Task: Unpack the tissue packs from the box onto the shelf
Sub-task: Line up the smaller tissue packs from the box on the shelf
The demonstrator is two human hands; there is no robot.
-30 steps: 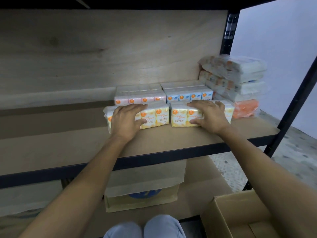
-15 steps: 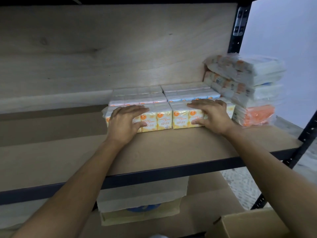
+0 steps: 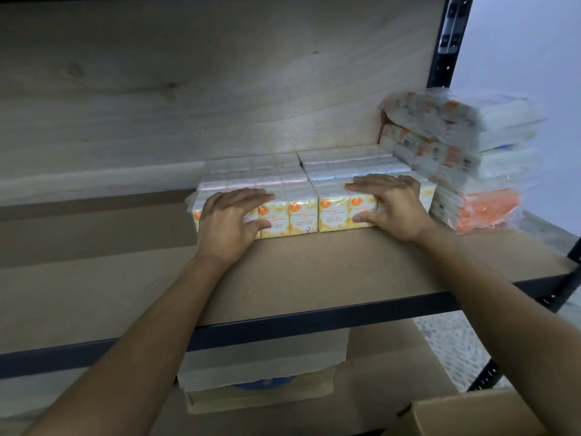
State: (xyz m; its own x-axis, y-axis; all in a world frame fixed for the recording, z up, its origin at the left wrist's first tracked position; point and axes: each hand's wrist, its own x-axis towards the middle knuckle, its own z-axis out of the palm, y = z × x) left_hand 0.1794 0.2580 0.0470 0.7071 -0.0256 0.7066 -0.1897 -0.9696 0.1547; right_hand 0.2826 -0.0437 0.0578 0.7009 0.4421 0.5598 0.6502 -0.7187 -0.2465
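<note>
My left hand (image 3: pixel 229 220) lies on the left yellow tissue pack (image 3: pixel 302 215), fingers flat over its top and thumb against its front. The right yellow tissue pack (image 3: pixel 333 212) touches it, and my right hand (image 3: pixel 394 209) presses that one the same way. Both packs stand on the shelf (image 3: pixel 314 265) against the back rows of packs (image 3: pixel 345 165). The box (image 3: pixel 471 413) sits low on the right.

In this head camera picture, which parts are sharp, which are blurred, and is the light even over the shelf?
Head view: the print on the front yellow packs is sharp enough to read. Head view: the wrapped stack at the right is smeared. Head view: the black post leans, likely wide-lens distortion. Head view: light is uneven, bright on the right wall, dim under the shelf.
</note>
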